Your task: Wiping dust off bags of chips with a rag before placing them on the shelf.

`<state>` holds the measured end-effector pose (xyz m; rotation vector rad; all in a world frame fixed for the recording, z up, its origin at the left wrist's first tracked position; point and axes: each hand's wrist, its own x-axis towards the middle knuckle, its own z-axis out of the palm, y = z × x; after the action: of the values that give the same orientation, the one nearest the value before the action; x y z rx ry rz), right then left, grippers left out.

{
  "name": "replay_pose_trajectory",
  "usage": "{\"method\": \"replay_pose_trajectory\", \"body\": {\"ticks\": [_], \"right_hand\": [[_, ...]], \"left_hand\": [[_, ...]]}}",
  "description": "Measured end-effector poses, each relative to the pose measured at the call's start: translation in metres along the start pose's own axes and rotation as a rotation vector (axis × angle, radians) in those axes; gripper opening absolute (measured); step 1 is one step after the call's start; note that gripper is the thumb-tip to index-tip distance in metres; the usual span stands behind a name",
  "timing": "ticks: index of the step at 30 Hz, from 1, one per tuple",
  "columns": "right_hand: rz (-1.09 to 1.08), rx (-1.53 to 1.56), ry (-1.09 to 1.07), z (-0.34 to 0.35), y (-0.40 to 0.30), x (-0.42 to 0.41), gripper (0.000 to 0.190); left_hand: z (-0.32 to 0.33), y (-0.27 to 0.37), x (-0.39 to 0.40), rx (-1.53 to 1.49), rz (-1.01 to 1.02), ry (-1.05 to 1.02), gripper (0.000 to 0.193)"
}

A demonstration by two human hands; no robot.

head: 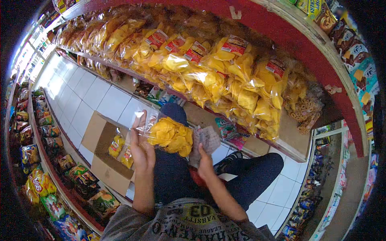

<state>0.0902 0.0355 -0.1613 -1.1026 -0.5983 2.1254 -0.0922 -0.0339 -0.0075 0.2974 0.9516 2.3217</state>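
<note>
A clear plastic bag of yellow chips (170,137) is held up over my lap. My left hand (142,153) grips its empty clear end, with the fingers pointing up along the plastic. In my right hand (205,164) is a crumpled grey cloth or sheet of paper (208,140), close to the right side of the bag; which of the two it is, I cannot tell. An open cardboard box (111,177) stands on the floor to my left, with a few yellow snack packs (117,146) inside. My left forearm partly covers the box.
Ahead, a shelf (291,138) is packed with bagged yellow chips (241,75), and bags of brown snacks (306,111) sit at its right end. Snack shelves (64,150) line my left side. Small packets (304,208) fill a rack at right. White floor tiles (96,90) show between shelves.
</note>
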Motion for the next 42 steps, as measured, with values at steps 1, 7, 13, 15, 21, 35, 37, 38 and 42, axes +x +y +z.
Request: {"method": "replay_pose_trajectory", "body": {"ticks": [1, 7, 13, 15, 21, 35, 37, 38, 42], "right_hand": [[0.044, -0.115, -0.068, -0.014, -0.013, 0.003, 0.064], [-0.669, -0.960, 0.213, -0.037, -0.146, -0.107, 0.044], [-1.093, -1.424, 0.703, -0.084, -0.182, -0.155, 0.065], [-0.617, -1.826, 0.584, -0.084, -0.172, -0.159, 0.087], [-0.737, -1.667, 0.390, -0.004, -0.183, -0.175, 0.107], [-1.404, -1.277, -0.156, 0.093, -0.151, -0.110, 0.060], [-1.315, -1.137, -0.213, 0.100, -0.149, -0.107, 0.064], [-1.318, -1.137, -0.216, 0.103, -0.148, -0.107, 0.064], [-0.982, -0.870, -0.340, 0.115, -0.143, -0.108, 0.066]], "left_hand": [[-0.001, -0.001, 0.000, -0.003, -0.018, 0.000, 0.052], [0.000, 0.002, -0.002, -0.017, -0.020, 0.028, 0.055], [0.021, -0.003, -0.004, -0.035, -0.060, -0.048, 0.056], [0.030, 0.000, -0.005, -0.056, -0.077, -0.062, 0.056], [0.055, 0.018, -0.013, -0.056, -0.056, -0.098, 0.052], [0.086, 0.056, -0.019, -0.211, 0.009, -0.169, 0.055], [0.091, 0.059, -0.014, -0.038, 0.083, -0.149, 0.067], [0.094, 0.062, -0.013, 0.052, 0.176, -0.275, 0.073], [0.092, 0.064, 0.009, 0.384, 0.435, -0.384, 0.083]]}}
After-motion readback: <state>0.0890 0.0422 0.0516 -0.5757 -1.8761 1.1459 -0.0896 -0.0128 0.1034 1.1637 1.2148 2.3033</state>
